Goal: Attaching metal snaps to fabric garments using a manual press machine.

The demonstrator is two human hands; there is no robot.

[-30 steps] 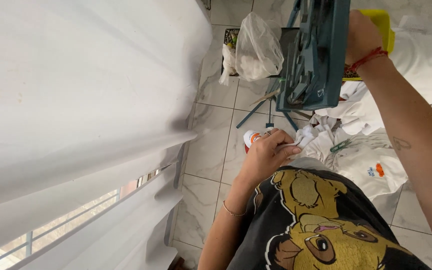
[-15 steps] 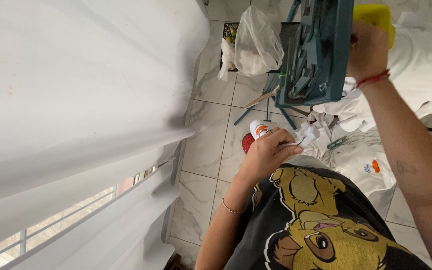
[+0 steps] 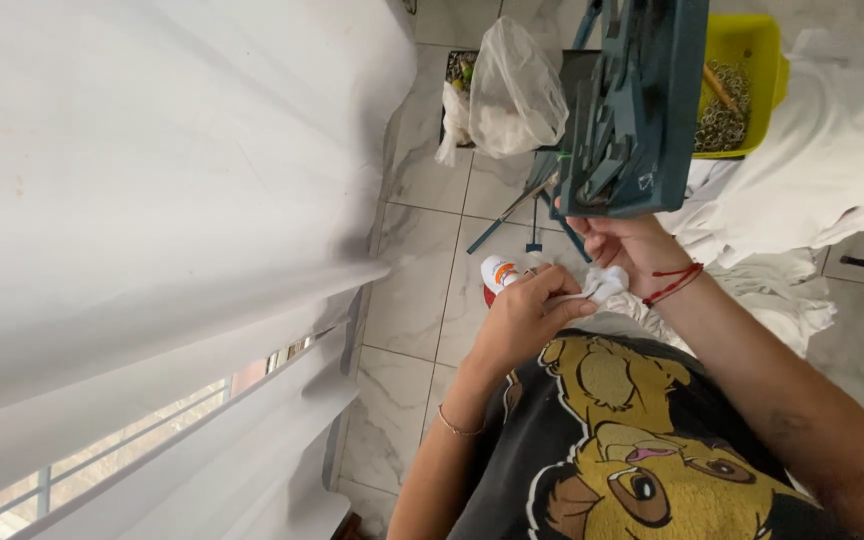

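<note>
My left hand (image 3: 524,318) is closed around a small white bottle (image 3: 498,272) with an orange and red label, and its fingertips touch a white wad of cloth (image 3: 604,284). My right hand (image 3: 632,250), with a red string on its wrist, pinches that wad from the other side. Both hands meet just above my dark shirt with a yellow cartoon print (image 3: 642,440). Directly above the right hand stands a dark teal slatted rack (image 3: 642,110); what holds it up is hidden.
A white curtain (image 3: 152,200) fills the left side. Beyond the rack are a yellow tray (image 3: 752,45) with metal rings, a clear plastic bag (image 3: 517,95), white cloths (image 3: 812,190) and blue-handled tools (image 3: 512,215) on the pale tiled floor (image 3: 422,290).
My right hand has come down from the top of the teal rack to the white wad at my left hand. The left hand has stayed in place.
</note>
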